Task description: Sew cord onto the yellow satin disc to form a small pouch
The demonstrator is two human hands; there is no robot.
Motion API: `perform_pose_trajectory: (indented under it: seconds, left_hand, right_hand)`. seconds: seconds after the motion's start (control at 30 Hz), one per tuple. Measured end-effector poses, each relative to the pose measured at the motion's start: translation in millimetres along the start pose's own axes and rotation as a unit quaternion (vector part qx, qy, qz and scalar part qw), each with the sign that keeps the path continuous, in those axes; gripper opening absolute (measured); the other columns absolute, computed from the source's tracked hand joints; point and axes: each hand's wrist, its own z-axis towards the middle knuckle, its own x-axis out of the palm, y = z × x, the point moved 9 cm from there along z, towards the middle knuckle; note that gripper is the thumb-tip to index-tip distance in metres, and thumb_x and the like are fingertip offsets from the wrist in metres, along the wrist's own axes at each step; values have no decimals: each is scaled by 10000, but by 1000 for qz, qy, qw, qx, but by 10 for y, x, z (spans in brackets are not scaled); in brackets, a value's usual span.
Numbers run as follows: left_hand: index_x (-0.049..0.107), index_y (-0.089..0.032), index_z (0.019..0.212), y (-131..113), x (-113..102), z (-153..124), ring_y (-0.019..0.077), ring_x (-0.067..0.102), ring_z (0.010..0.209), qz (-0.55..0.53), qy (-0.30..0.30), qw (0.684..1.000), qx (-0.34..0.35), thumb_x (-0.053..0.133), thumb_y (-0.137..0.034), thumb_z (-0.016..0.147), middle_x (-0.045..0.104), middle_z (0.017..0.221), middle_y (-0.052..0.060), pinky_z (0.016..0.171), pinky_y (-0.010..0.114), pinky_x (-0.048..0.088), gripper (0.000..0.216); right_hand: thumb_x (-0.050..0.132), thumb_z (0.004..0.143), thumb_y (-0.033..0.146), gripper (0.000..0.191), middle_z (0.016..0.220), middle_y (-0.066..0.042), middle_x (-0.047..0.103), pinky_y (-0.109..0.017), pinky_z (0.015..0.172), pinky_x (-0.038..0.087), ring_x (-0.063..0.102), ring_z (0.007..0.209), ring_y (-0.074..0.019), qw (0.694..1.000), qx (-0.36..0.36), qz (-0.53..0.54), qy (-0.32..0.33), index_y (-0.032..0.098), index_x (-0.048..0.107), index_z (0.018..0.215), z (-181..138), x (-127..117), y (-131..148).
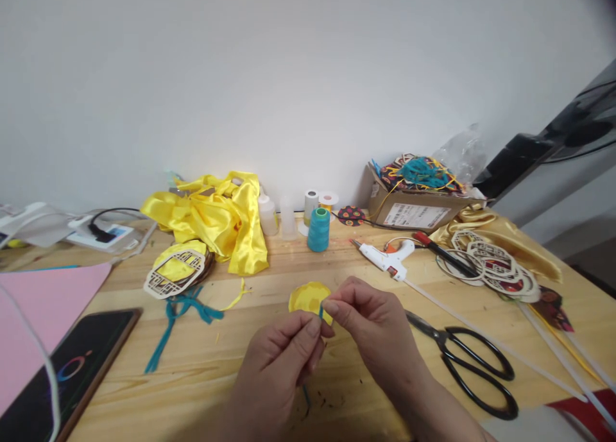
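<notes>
Our left hand (283, 358) pinches the lower edge of a yellow fabric disc (308, 296), thumb on top. The disc sits at twelve o'clock from that thumb tip and at ten o'clock from the fingertips of our right hand (375, 330), which grasps a short teal strand (321, 310) against the disc's right side. So the disc is between our hands, above the wooden worktop (183, 403).

At nine o'clock from our hands, a phone (72, 371) is cut off by the picture's edge, and a pale cable (36, 342) crosses it. Our left fingers cover the disc's bottom, so we cannot tell how the strand meets it. At six o'clock, a dark teal thread end (307, 400) shows below our left hand; its upper part is hidden. Between three and four o'clock, the scissors (440, 337) have their blade tips behind our right hand. At four o'clock, red cloth (590, 407) leaves the view.
</notes>
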Motion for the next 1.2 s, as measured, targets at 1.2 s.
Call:
perform_pose_trajectory:
  seconds: [1.2]
  left_hand:
    - [665, -239, 1014, -615, -225, -39, 262, 457, 1073, 475, -124, 817, 303, 539, -243, 794, 536, 1159, 88, 894, 415, 385, 254]
  right_hand:
    - [641, 751, 197, 103, 591, 9, 615, -158, 426, 361, 529, 466, -60, 960, 8, 278, 46, 152, 609, 664, 21, -225, 316]
